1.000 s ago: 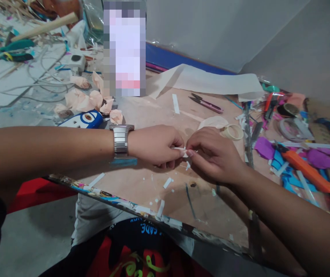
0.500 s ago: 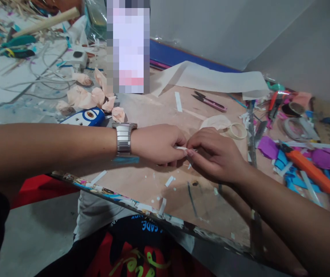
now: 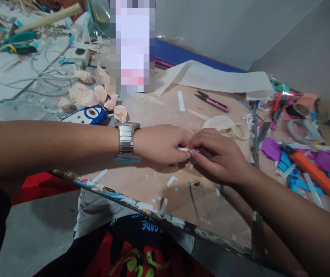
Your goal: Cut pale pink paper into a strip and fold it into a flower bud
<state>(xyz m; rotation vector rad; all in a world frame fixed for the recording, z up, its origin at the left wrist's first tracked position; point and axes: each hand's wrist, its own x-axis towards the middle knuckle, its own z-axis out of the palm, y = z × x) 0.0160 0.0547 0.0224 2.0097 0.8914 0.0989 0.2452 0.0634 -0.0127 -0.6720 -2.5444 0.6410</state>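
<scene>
My left hand (image 3: 165, 145), with a metal watch (image 3: 126, 139) on its wrist, is closed around a thin white strip (image 3: 182, 149) that shows between thumb and fingers. My right hand (image 3: 218, 154) meets it fingertip to fingertip, pinching the strip's right end, where a small thin piece pokes out. The fingers hide most of the strip. Behind the hands lie pink-handled snips (image 3: 215, 104), a short white paper strip (image 3: 180, 100) and a cream ring of tape (image 3: 240, 131). Another small strip (image 3: 170, 181) rests in front of them.
Crumpled peach paper (image 3: 84, 95) and a blue-and-white object (image 3: 91, 114) lie behind my left forearm. Pliers (image 3: 23, 37) and cables are at the far left. An orange cutter (image 3: 316, 173) and purple scraps (image 3: 271, 149) lie right. White paper (image 3: 217, 79) stretches across the back.
The whole view has shifted slightly, so things appear a little further right. Both hands keep nearly the same pose and hold on the strip.
</scene>
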